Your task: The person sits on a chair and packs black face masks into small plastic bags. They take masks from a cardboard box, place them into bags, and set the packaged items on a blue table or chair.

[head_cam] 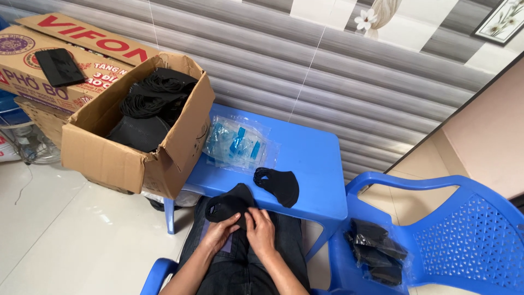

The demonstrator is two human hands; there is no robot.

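Both hands work at one black cloth mask [232, 203] lying over the person's lap at the near edge of the small blue plastic table [311, 158]. The left hand [221, 232] is loosely curled, its fingertips touching the mask's near edge. The right hand [261, 228] is pinched shut on that same edge, just beside the left.

A second black mask [279, 184] lies flat on the table, just right of and beyond the held one. Farther back on the table sits a loose stack of clear plastic sleeves [239, 143] with blue printing.

To the left, touching the table's edge, stands an open brown cardboard box [120, 158], flaps up, filled with black masks and tangled black ear loops [148, 104]. Behind it at far left lies a closed carton [41, 68] with red and purple print and a round emblem; a flat black packet [59, 66] rests on top.

At near right, a blue plastic chair [464, 229] holds a clear bag of black masks [377, 252] on its seat.
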